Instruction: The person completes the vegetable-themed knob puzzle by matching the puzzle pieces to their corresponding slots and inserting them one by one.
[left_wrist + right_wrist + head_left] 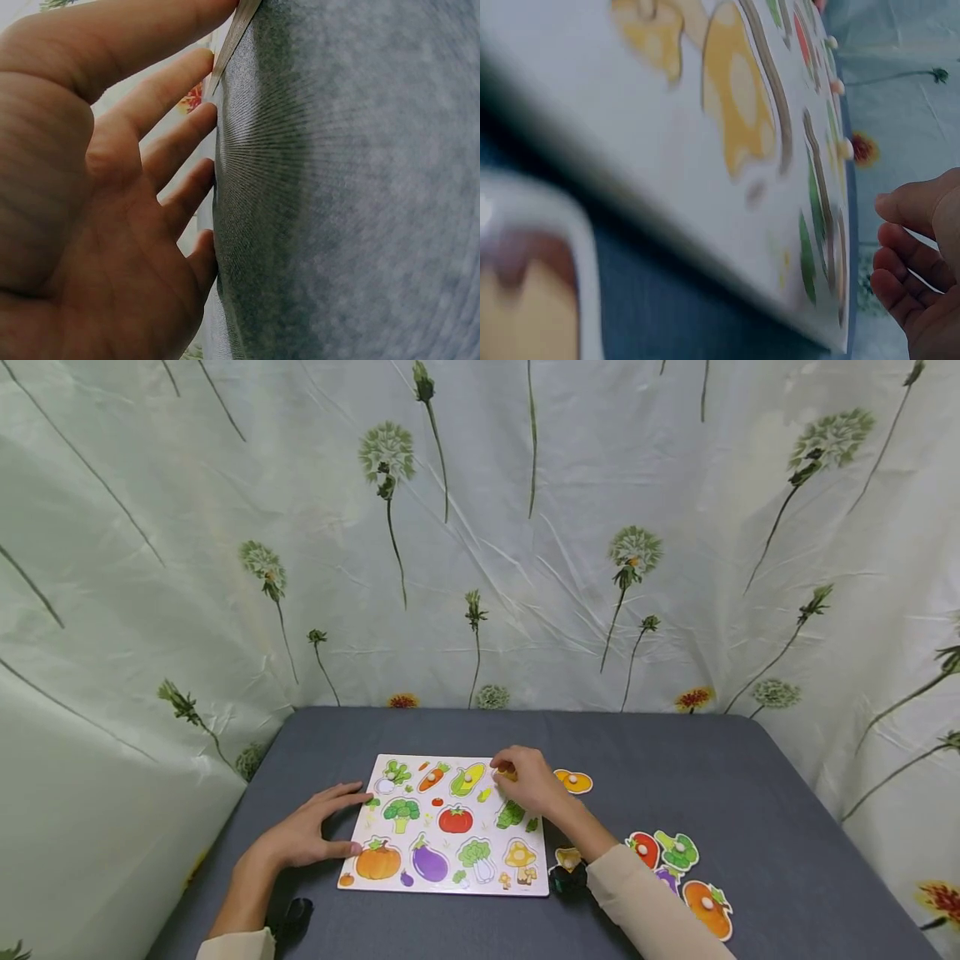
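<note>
- Right sleeve (652, 906), pale; nearest the camera, crossing the tabletop right of the board.
- Puzzle board (486, 822), white, vegetable-printed; flat near the middle of the table, near edge facing the person. Knobs show on the radish, carrot and corn at its far side.
- Left hand (309, 829); fingers spread, thumb and fingertips at the board's left edge.
- Right hand (531, 783); over the far right corner, fingers loosely bent, nothing seen between thumb and fingertips.
- Potato piece (577, 782); just beyond the right edge, partly behind the right hand.
- Cream-and-brown piece (567, 857); just beside the right edge, a narrow gap between.
- Tomato piece (642, 848), broccoli piece (678, 852), eggplant piece (667, 878), pumpkin piece (707, 906); clustered well right of the board.
- Tabletop (660, 768), grey; a broad band shows behind the board, wider room to its right.
- Flowered curtain (525, 568); beyond the far table edge.
</note>
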The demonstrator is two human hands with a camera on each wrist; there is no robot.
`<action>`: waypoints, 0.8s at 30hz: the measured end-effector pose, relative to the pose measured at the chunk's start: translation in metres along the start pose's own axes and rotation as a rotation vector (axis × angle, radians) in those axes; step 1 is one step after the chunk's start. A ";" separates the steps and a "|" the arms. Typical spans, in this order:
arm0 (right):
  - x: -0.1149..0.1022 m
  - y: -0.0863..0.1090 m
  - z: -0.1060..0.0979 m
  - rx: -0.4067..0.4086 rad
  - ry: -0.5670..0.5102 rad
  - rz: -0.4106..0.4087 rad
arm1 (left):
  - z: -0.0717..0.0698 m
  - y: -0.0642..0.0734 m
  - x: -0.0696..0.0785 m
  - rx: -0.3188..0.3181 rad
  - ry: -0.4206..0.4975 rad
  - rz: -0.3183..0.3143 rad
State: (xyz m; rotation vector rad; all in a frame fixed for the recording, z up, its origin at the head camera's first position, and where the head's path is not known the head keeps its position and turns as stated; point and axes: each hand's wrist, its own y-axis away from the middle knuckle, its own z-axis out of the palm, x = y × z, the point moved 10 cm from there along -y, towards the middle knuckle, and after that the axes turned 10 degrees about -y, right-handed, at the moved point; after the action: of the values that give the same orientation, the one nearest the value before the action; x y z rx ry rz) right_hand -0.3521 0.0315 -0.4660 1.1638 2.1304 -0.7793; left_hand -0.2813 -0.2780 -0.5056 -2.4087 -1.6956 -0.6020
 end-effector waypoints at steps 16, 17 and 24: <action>0.031 0.033 -0.067 0.137 0.036 0.069 | -0.002 0.001 0.001 0.026 0.005 0.029; 0.033 0.035 -0.070 0.138 0.034 0.074 | -0.003 0.002 0.001 0.027 0.003 0.030; 0.049 0.048 -0.087 0.165 0.073 0.104 | -0.001 0.001 0.005 0.008 0.005 0.020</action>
State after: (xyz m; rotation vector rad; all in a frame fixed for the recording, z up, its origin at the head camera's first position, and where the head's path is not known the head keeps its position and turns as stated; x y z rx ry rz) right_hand -0.3508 0.1418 -0.4548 1.3967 2.0762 -0.8907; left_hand -0.2798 -0.2745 -0.5027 -2.4132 -1.6668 -0.5970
